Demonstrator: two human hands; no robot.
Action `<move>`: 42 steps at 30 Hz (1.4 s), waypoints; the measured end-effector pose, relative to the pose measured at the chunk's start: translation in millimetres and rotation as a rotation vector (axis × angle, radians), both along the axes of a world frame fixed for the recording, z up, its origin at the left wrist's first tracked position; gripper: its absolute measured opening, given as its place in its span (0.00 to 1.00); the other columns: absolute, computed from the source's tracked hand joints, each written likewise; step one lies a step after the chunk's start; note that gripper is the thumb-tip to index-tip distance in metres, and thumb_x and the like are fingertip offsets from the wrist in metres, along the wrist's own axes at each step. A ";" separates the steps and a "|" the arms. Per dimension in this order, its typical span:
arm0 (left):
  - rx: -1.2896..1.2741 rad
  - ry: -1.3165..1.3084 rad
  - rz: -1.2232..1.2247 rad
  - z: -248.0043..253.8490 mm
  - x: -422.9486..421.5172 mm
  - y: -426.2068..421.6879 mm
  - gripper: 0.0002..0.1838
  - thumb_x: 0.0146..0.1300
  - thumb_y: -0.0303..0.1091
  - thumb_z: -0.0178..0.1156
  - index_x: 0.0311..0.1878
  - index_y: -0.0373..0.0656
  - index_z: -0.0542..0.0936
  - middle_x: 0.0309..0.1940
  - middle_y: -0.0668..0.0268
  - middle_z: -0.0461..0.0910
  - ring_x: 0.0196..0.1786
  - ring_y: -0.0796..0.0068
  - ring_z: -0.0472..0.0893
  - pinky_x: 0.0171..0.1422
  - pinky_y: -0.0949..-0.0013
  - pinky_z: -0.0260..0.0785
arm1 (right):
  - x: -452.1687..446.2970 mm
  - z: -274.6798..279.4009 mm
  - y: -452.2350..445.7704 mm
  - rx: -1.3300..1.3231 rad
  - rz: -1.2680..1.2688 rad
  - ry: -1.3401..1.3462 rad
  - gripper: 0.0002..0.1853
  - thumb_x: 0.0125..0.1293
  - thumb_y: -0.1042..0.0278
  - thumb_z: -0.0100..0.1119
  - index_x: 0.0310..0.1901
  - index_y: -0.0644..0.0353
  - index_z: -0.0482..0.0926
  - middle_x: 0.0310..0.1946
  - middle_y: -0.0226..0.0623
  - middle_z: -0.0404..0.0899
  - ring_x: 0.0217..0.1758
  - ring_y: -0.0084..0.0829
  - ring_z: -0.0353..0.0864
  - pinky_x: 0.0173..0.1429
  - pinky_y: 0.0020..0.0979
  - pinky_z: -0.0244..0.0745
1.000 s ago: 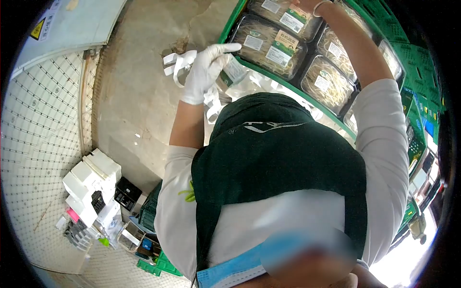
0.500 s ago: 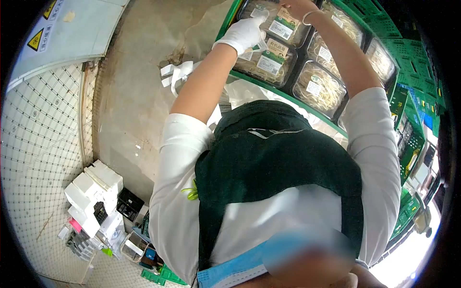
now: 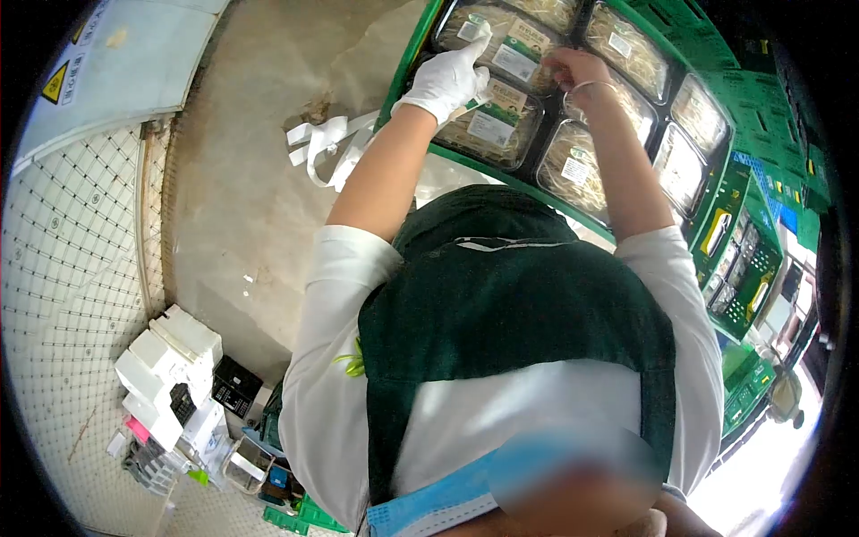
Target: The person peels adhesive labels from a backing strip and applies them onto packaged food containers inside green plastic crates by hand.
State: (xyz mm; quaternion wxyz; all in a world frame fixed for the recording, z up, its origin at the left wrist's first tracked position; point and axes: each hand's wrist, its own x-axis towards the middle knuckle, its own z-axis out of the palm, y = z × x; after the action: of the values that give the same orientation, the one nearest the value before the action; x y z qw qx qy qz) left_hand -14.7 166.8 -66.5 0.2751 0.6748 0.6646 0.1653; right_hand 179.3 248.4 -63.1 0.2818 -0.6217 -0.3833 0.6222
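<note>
My left hand (image 3: 443, 82), in a white glove, is over the left side of a green crate (image 3: 501, 172) of clear-lidded black trays. Its index finger stretches onto the lid of the upper-left tray (image 3: 467, 20); the other fingers are curled round some green-and-white labels (image 3: 480, 100), partly hidden. My right hand (image 3: 580, 70), bare with a white wristband, has bent fingertips at the right edge of that tray, beside its green-and-white label (image 3: 522, 50). Whether they pinch anything is hidden. Below lies another labelled tray (image 3: 492, 127); pale sprouts fill a tray (image 3: 573, 170) to its right.
White strips (image 3: 319, 148) lie left of the crate on the grey floor (image 3: 246, 179). More green crates (image 3: 756, 116) stand at the right. White boxes (image 3: 165, 358) and a black box (image 3: 234, 385) are at the lower left.
From outside the crate, my left hand has moved up and right over the trays. My right hand has come down from the top edge to the upper-left tray's side.
</note>
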 end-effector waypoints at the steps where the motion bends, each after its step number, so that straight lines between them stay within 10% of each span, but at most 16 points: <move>1: 0.035 0.021 -0.004 -1.3 2.0 -0.1 0.26 0.55 0.41 0.52 0.58 0.56 0.63 0.30 0.51 0.76 0.35 0.53 0.76 0.40 0.58 0.66 | -3.4 -4.8 0.0 -0.038 -0.056 0.074 0.09 0.56 0.70 0.54 0.30 0.69 0.77 0.26 0.39 0.79 0.14 0.20 0.67 0.17 0.22 0.64; 17: -0.036 0.133 0.015 5.2 8.0 -2.2 0.24 0.58 0.46 0.49 0.58 0.54 0.64 0.33 0.50 0.76 0.37 0.54 0.76 0.41 0.59 0.66 | -25.9 -28.7 22.9 -0.166 -0.262 0.152 0.08 0.57 0.67 0.54 0.33 0.62 0.77 0.27 0.35 0.80 0.22 0.17 0.71 0.19 0.20 0.58; 24: -0.072 -0.491 0.110 16.7 -26.4 -32.7 0.22 0.56 0.33 0.55 0.56 0.48 0.69 0.25 0.71 0.73 0.28 0.85 0.71 0.34 0.78 0.65 | -10.2 14.0 -29.2 0.736 0.708 -0.691 0.08 0.54 0.63 0.53 0.36 0.49 0.77 0.30 0.34 0.78 0.34 0.37 0.77 0.39 0.32 0.73; 26: -0.186 -0.661 0.189 30.2 -32.7 -54.7 0.23 0.53 0.37 0.57 0.54 0.46 0.70 0.37 0.57 0.78 0.38 0.73 0.77 0.43 0.74 0.67 | -6.0 7.7 -25.2 1.210 0.847 -0.837 0.10 0.53 0.64 0.53 0.38 0.49 0.75 0.34 0.33 0.75 0.40 0.37 0.75 0.42 0.35 0.72; 34: -0.220 0.012 0.052 25.7 -22.5 -85.8 0.28 0.49 0.42 0.60 0.56 0.54 0.67 0.29 0.59 0.77 0.31 0.66 0.77 0.36 0.68 0.66 | -39.7 13.8 -31.4 1.246 1.227 -0.754 0.11 0.52 0.68 0.53 0.40 0.50 0.75 0.37 0.31 0.71 0.45 0.34 0.72 0.45 0.35 0.71; 42: -0.115 0.104 -0.032 15.6 -22.6 -85.8 0.28 0.49 0.44 0.59 0.56 0.56 0.67 0.32 0.58 0.78 0.36 0.60 0.77 0.39 0.62 0.67 | -41.2 5.4 -28.9 1.195 1.424 -0.820 0.12 0.53 0.66 0.54 0.41 0.46 0.75 0.37 0.29 0.71 0.44 0.33 0.72 0.44 0.34 0.71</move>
State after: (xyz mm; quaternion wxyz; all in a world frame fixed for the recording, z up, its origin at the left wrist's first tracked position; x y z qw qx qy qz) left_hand -37.2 81.0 -50.9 0.2811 0.6761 0.6755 0.0872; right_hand 138.1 219.5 -57.7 -0.0428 -0.1716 -0.9800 0.0909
